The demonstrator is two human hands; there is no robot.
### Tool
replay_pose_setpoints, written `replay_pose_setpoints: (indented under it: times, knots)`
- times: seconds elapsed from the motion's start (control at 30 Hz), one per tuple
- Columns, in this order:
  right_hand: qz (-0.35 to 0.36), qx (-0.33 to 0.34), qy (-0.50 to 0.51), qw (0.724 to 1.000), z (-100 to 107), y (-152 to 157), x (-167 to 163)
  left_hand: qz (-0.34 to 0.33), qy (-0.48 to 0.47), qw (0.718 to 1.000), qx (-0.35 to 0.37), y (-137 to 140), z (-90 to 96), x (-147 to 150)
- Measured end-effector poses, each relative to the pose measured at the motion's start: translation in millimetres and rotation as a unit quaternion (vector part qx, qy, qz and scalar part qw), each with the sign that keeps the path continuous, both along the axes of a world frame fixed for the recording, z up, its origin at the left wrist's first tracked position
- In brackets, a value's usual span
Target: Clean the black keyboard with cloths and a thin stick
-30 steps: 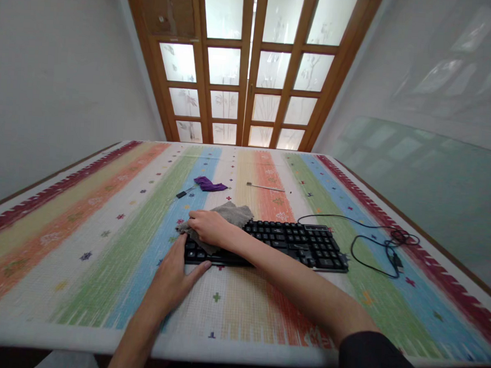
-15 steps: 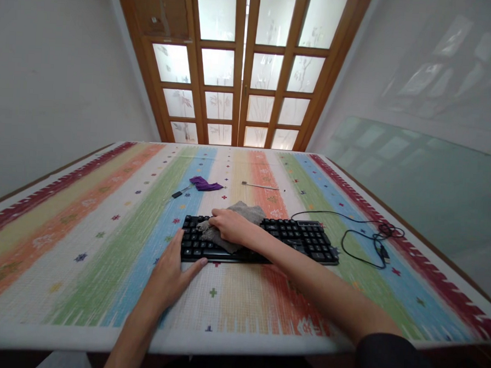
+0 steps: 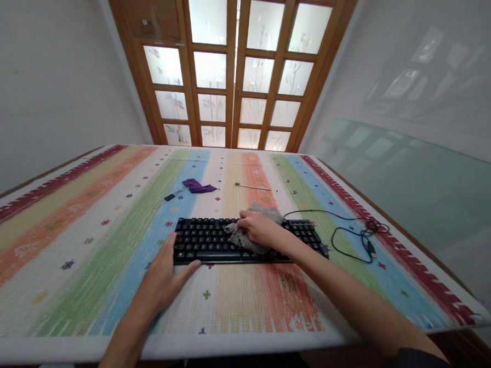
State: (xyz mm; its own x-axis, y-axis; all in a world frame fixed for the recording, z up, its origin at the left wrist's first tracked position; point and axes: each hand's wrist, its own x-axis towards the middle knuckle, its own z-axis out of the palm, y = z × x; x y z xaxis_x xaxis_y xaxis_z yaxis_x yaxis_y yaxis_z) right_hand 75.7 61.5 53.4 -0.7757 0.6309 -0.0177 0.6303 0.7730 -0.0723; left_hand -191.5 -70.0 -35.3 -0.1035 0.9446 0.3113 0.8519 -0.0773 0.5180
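A black computer keyboard (image 3: 209, 242) lies flat on a striped tablecloth (image 3: 240, 293). My left hand (image 3: 164, 273) holds its near left corner, fingers along the left end and thumb stretched out at the front edge. Over the keys right of the middle, my right hand (image 3: 257, 227) is closed on a crumpled grey cloth (image 3: 248, 242) pressed against them. Part of the cloth spreads out behind the hand. My right hand and forearm cover some of the keys on the right side.
Beyond the keyboard lie a purple cloth (image 3: 198, 187), a small black-ended item (image 3: 169, 197) beside it, and a toothbrush (image 3: 253, 186). The keyboard's cable (image 3: 349, 255) coils at the right. Walls flank the table, and a glazed wooden door (image 3: 233, 95) stands behind it.
My right hand has slid the grey cloth rightward across the keys, uncovering keys on the left. My left hand stays at the keyboard's corner. The whole view has shifted slightly.
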Motion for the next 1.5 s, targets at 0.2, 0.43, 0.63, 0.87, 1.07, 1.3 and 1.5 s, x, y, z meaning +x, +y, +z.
replay_pose_setpoints:
  times: [0.2,0.43,0.63,0.87,1.07,1.3,1.5]
  knots:
    - [-0.028,-0.016,-0.008,0.999,1,0,29,-0.001,-0.003,1.0,-0.009,-1,2.7,1]
    - [-0.059,-0.011,0.026,0.998,-9,6,67,-0.004,-0.005,1.0,-0.011,-1,3.2,0]
    - [-0.091,0.005,0.051,0.994,-18,2,83,-0.004,0.0,1.0,0.004,0,1.8,0]
    - [-0.109,0.031,0.073,0.991,-21,-9,78,0.001,-0.008,1.0,0.016,1,-3.6,-2]
    - [-0.124,0.057,0.036,0.99,-19,-14,57,0.003,-0.003,1.0,0.0,0,0.9,0]
    - [-0.048,0.022,0.109,0.993,-28,-37,62,0.003,0.003,1.0,0.021,0,2.9,2]
    - [0.014,0.025,0.128,0.991,-48,-82,72,0.008,0.004,1.0,0.0,-1,5.5,2]
